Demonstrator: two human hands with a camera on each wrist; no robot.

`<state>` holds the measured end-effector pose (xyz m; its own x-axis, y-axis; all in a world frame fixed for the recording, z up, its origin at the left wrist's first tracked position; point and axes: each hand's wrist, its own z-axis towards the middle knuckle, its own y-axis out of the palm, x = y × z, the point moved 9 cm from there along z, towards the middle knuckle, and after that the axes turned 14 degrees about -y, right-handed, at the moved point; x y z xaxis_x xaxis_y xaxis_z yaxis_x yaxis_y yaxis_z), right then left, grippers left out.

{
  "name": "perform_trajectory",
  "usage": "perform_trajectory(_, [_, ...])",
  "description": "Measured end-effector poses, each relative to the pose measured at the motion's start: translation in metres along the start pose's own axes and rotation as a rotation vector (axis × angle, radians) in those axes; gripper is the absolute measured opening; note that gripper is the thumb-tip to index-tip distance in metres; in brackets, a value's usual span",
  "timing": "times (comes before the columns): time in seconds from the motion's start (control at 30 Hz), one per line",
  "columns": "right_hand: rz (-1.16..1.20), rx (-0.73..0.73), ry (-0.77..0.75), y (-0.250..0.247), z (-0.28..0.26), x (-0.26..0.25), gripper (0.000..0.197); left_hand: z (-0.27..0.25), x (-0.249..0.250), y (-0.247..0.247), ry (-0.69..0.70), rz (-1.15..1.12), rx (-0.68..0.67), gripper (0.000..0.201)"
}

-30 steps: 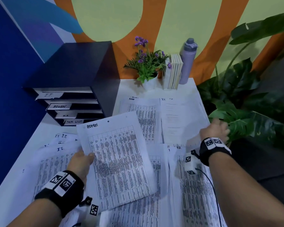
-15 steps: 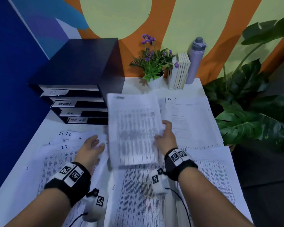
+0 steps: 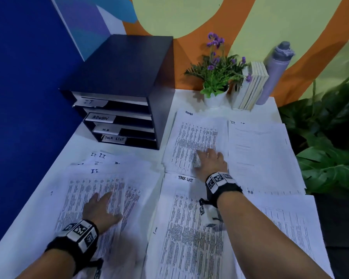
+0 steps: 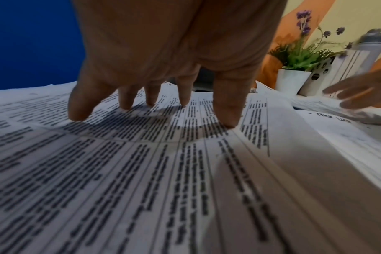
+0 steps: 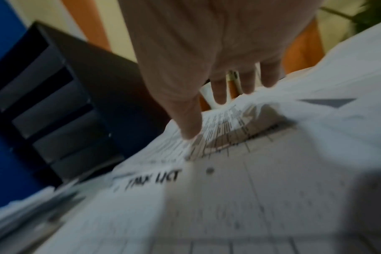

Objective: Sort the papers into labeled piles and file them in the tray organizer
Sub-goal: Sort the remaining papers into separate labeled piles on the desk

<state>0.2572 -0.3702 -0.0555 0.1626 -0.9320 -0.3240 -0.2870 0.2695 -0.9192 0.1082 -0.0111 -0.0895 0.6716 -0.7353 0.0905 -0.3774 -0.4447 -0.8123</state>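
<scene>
On ADMIN pile (image 3: 191,137), right hand (image 3: 211,161) flat, open; left hand (image 3: 101,208) spread on IT sheets (image 3: 93,190). Thin, floppy, slidy; probably best pinched at edges.

Thin matt printed papers (image 3: 195,141); smooth dark matt tray organizer (image 3: 127,63).

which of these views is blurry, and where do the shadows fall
Right wrist view: heavily motion-smeared, the TASK LIST sheet barely legible, the corners dark. Left wrist view: print is sharp under the left hand, whose fingertips cast soft shadows on the page; the right hand is blurred. Head view: dim, bluish, mostly sharp.
</scene>
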Motion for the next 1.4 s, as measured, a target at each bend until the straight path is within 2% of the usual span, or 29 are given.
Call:
perform_trajectory(0.07, [0.013, -0.135, -0.01, 0.021, 0.002, -0.006, 0.063, 0.0, -0.001, 0.0, 0.024, -0.019, -0.004, 0.09])
perform_trajectory(0.13, [0.039, -0.203, 0.003, 0.029, 0.005, -0.009, 0.065, -0.001, -0.002, 0.0, 0.038, -0.028, -0.01, 0.088])
perform_trajectory(0.43, [0.035, -0.238, -0.006, 0.032, 0.022, -0.021, 0.077, 0.001, -0.009, -0.006, 0.063, -0.099, -0.032, 0.08])
perform_trajectory(0.57, [0.02, -0.031, -0.011, 0.016, 0.008, -0.031, 0.055, 0.006, -0.021, -0.02, 0.064, -0.11, 0.022, 0.071])
perform_trajectory(0.63, [0.036, 0.083, -0.086, 0.01, -0.002, -0.052, 0.045, 0.011, -0.036, -0.026, 0.035, -0.08, 0.055, 0.072])
perform_trajectory(0.7, [0.186, 0.149, -0.172, 0.012, -0.017, -0.082, 0.032, 0.017, -0.057, -0.029, -0.021, -0.061, 0.079, 0.079])
perform_trajectory(0.77, [0.31, 0.08, -0.197, 0.029, -0.033, -0.111, 0.021, 0.021, -0.079, -0.029, -0.082, -0.03, 0.092, 0.086])
perform_trajectory(0.9, [0.426, -0.042, -0.198, 0.06, -0.072, -0.159, 0.021, 0.02, -0.107, -0.021, -0.093, -0.003, 0.054, 0.104])
perform_trajectory(1.1, [0.508, -0.211, -0.069, 0.104, -0.116, -0.196, 0.038, -0.001, -0.113, -0.011, 0.029, 0.071, 0.01, 0.112])
perform_trajectory(1.2, [0.554, -0.249, -0.02, 0.121, -0.127, -0.212, 0.086, -0.013, -0.108, -0.005, 0.136, 0.077, 0.019, 0.111])
perform_trajectory(1.3, [0.542, -0.159, 0.013, 0.125, -0.125, -0.217, 0.102, -0.017, -0.11, -0.008, 0.196, -0.143, 0.038, 0.1])
perform_trajectory(1.4, [0.574, -0.033, 0.065, 0.114, -0.12, -0.217, 0.102, -0.011, -0.122, -0.024, 0.118, -0.48, 0.042, 0.081])
